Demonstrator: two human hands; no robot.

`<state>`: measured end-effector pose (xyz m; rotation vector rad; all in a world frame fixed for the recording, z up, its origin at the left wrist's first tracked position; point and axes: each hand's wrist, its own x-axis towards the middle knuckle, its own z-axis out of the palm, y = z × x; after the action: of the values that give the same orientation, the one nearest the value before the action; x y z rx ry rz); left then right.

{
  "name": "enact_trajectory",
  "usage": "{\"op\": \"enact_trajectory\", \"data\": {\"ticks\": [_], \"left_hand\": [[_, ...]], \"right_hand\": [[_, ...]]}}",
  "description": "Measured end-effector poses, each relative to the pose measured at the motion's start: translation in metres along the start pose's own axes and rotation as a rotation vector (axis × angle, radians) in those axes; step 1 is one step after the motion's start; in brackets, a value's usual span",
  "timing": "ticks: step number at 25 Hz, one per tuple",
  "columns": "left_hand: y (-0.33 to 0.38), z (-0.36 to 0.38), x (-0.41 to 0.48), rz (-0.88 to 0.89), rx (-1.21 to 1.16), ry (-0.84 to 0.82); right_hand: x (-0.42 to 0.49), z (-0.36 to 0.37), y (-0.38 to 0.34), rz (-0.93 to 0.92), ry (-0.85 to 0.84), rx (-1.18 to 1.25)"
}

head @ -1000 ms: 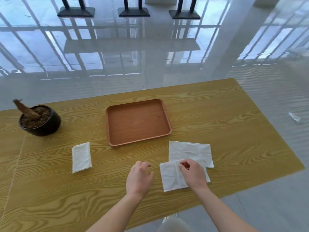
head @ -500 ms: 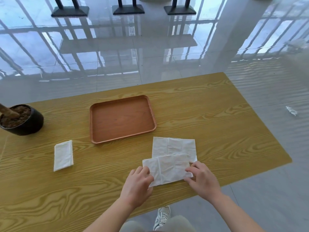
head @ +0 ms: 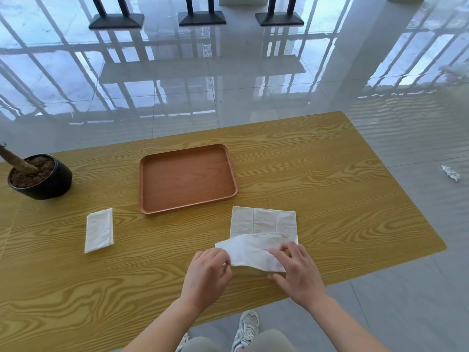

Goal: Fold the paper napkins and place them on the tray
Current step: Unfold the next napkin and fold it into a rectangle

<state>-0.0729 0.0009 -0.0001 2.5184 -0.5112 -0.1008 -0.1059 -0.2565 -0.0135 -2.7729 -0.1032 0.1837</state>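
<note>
Pinching the near napkin (head: 250,252) at both ends, left hand (head: 206,275) on its left edge and right hand (head: 298,273) on its right near corner, the person holds it partly lifted off the table (head: 342,199) by the near edge. Its long axis runs left to right, from one hand to the other, so a fold would probably carry one end across to the other. Its far edge overlaps a second napkin (head: 262,221), which lies flat and unfolded just behind. A third napkin (head: 99,229), already folded, lies well to the left. Beyond, the tray (head: 187,179) holds nothing; it lies ahead and slightly left of the grip, nearer the left hand. Count: three napkins, one tray, one pot (head: 48,181).
</note>
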Motion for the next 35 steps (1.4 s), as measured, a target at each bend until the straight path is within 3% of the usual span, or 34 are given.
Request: {"op": "enact_trajectory", "data": {"ticks": [3, 6, 13, 21, 26, 30, 35], "left_hand": [[-0.002, -0.010, -0.002, -0.137, -0.112, 0.100], [-0.011, -0.025, -0.008, -0.233, -0.205, 0.181], [-0.053, -0.061, -0.017, -0.556, -0.552, 0.379], [-0.103, -0.086, -0.043, -0.803, -0.786, 0.391], [-0.123, -0.103, -0.052, -0.704, -0.677, 0.380], [-0.135, -0.105, -0.060, -0.540, -0.345, 0.438], [-0.142, -0.096, -0.074, -0.227, 0.080, 0.390]], "right_hand": [[0.011, 0.002, -0.009, -0.043, 0.147, -0.010], [0.023, -0.005, -0.023, -0.091, 0.174, 0.100], [0.074, -0.017, -0.080, 0.224, -0.154, 0.840], [0.103, 0.011, -0.142, 0.415, -0.272, 0.968], [0.117, 0.021, -0.164, 0.304, -0.203, 0.978], [0.119, 0.028, -0.169, 0.226, -0.085, 0.885], [0.110, 0.039, -0.160, 0.230, -0.068, 0.751]]}}
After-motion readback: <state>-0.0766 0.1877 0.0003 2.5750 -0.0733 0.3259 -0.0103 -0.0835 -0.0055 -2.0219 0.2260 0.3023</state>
